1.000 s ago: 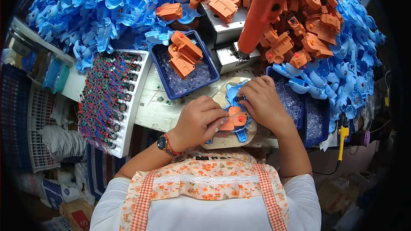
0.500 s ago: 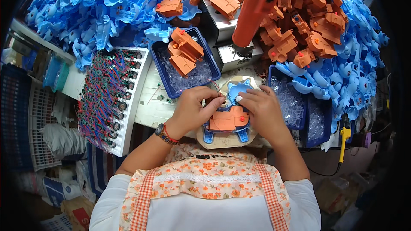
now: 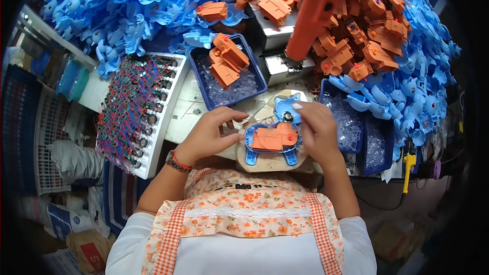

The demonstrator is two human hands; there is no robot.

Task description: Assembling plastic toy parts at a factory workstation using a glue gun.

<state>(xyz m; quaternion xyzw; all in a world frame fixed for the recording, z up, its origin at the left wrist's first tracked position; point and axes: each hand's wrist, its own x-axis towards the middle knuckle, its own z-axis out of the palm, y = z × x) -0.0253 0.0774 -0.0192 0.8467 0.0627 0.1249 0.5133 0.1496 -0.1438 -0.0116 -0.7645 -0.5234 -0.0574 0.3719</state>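
Observation:
On a pale board [image 3: 249, 162] lies a blue animal-shaped plastic half shell [image 3: 250, 158] with an orange plastic box [image 3: 267, 140] seated in its body. A small round speaker [image 3: 288, 117] sits at the lower part of the shell's hollow head [image 3: 286, 103], and thin wires [image 3: 265, 120] run left from it. My left hand [image 3: 216, 130] is open beside the shell's left end, thumb and fingers apart with nothing seen between them. At the head's right edge, my right hand [image 3: 319, 128] has its fingers bent but apart, fingertips close to the rim; its palm side is hidden.
A white foam tray [image 3: 165, 107] of wired speakers stands left. A blue bin [image 3: 232, 94] with clear parts and orange boxes sits behind my left hand; another blue bin [image 3: 344, 122] is at right. Above the board hangs an orange tube [image 3: 310, 23]. Blue shells [image 3: 127, 10] and orange boxes [image 3: 377, 30] are heaped behind.
My left hand has moved left and its fingers have come apart from the wires. My right hand has drawn back to the right, uncovering the speaker in the head. The view has shifted slightly.

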